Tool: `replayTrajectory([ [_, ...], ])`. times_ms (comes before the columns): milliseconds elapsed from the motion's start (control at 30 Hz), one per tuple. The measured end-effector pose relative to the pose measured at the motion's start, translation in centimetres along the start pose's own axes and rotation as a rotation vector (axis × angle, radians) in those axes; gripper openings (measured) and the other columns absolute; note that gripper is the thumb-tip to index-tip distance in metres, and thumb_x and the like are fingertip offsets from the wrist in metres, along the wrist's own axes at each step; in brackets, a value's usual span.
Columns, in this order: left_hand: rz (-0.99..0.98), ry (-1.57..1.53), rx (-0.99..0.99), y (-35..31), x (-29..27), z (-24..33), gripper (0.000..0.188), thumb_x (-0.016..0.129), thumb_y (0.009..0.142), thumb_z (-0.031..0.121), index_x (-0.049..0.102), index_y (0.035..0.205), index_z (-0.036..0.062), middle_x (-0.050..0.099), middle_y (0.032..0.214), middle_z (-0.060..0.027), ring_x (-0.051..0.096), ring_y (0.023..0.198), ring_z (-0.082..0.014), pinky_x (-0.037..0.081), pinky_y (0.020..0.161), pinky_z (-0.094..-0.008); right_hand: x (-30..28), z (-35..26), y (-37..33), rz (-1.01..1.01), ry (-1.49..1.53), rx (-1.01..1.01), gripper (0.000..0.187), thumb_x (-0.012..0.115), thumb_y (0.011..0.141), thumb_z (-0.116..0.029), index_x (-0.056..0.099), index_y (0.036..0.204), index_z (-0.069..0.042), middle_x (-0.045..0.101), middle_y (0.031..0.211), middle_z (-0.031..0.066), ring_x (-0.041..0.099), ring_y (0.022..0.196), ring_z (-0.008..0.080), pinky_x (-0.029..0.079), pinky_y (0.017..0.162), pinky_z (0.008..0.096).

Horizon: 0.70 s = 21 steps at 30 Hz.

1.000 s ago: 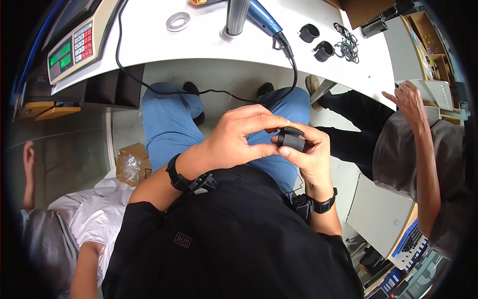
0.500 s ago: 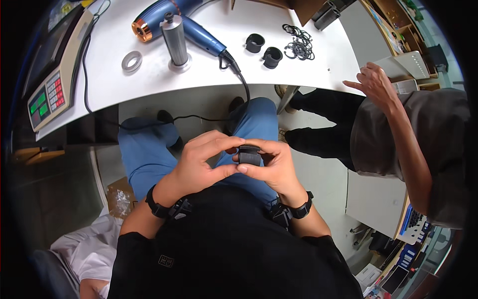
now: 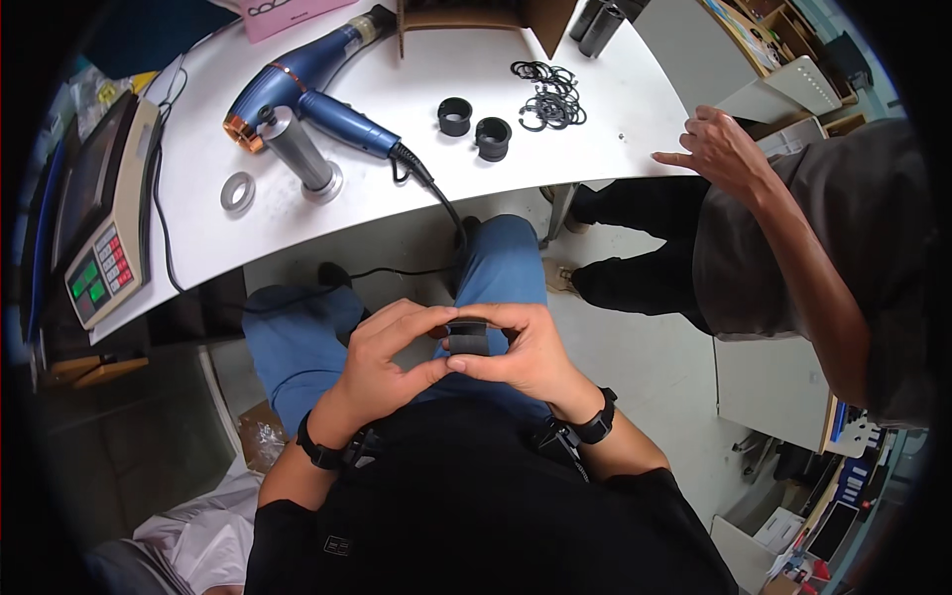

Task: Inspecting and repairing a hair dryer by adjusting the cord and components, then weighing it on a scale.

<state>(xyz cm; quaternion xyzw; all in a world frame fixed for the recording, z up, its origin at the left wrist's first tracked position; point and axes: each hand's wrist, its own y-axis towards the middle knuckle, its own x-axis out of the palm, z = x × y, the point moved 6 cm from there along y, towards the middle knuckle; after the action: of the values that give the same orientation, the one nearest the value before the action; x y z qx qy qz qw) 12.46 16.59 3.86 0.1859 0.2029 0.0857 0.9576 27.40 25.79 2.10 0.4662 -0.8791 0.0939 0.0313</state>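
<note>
One white table (image 3: 605, 149): curved front edge runs along the near side of the blue hair dryer (image 3: 315, 67). Strip of white surface shows between dryer handle and that edge; wider patch far right of dryer, up to the right edge. One co-worker (image 3: 749, 248) well right of dryer, one hand (image 3: 729, 154) at that right edge. One digital weighing scale (image 3: 114, 223) left of dryer, along the left edge. One dryer, copper-coloured end toward the scale. One cardboard box (image 3: 476, 15) right of dryer's far end.

Both of the person's hands are nearer than the dryer, off the front edge, above the lap, a gap between them and the table. Left hand (image 3: 392, 352) and right hand (image 3: 521, 352): fingers curved, thumb and forefinger part-spread, tips closed on the same black sleeve (image 3: 468, 342) between them.

One grey cylinder (image 3: 297, 154) on a round base, just on dryer's near side. Two dark tubes (image 3: 601, 30) right of dryer, past the box. Two black collars (image 3: 493, 139) right of dryer handle, near each other. Black rings (image 3: 552, 104) farther right, overlapping, too tangled to count. One grey ring (image 3: 238, 193), near side of dryer's copper end.
</note>
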Motion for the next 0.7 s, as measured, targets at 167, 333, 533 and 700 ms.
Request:
replayTrajectory([
  [167, 0.002, 0.006, -0.029, 0.3, 0.1, 0.1, 0.05, 0.087, 0.078, 0.011, 0.071, 0.125, 0.0028, 0.073, 0.1, -0.0134, 0.071, 0.088, -0.0275, 0.056, 0.078, -0.0343, -0.1, 0.4, 0.1, -0.005, 0.016, -0.031, 0.044, 0.087, 0.083, -0.003, 0.074, 0.125, 0.003, 0.078, 0.113, 0.0114, 0.073, 0.105, 0.0165, 0.056, 0.095, 0.0302],
  [333, 0.009, 0.01, -0.051, 0.7, 0.5, 0.1, 0.051, 0.087, 0.076, 0.006, 0.072, 0.125, 0.0048, 0.073, 0.098, -0.012, 0.072, 0.089, -0.0269, 0.057, 0.078, -0.0348, -0.6, 0.5, 0.2, 0.022, 0.021, -0.056, 0.043, 0.089, 0.082, -0.01, 0.076, 0.121, 0.001, 0.078, 0.106, 0.0071, 0.069, 0.098, 0.011, 0.054, 0.089, 0.027],
  [533, -0.011, 0.019, -0.057, 0.7, 1.1, -0.1, 0.051, 0.087, 0.077, 0.008, 0.072, 0.126, 0.0054, 0.073, 0.099, -0.0119, 0.072, 0.088, -0.027, 0.057, 0.078, -0.0353, -1.1, 0.7, 0.0, 0.03, 0.033, -0.052, 0.044, 0.09, 0.081, -0.011, 0.076, 0.121, 0.0, 0.078, 0.104, 0.0072, 0.069, 0.097, 0.0107, 0.054, 0.088, 0.0269],
  [700, -0.022, 0.026, -0.054, 1.0, 1.5, -0.2, 0.051, 0.087, 0.077, 0.009, 0.072, 0.126, 0.0054, 0.073, 0.099, -0.012, 0.071, 0.088, -0.0272, 0.057, 0.078, -0.0355, -1.7, 0.9, -0.1, 0.009, 0.006, -0.042, 0.045, 0.088, 0.083, -0.007, 0.075, 0.125, 0.0, 0.079, 0.112, 0.0093, 0.072, 0.104, 0.0148, 0.054, 0.094, 0.0279],
])
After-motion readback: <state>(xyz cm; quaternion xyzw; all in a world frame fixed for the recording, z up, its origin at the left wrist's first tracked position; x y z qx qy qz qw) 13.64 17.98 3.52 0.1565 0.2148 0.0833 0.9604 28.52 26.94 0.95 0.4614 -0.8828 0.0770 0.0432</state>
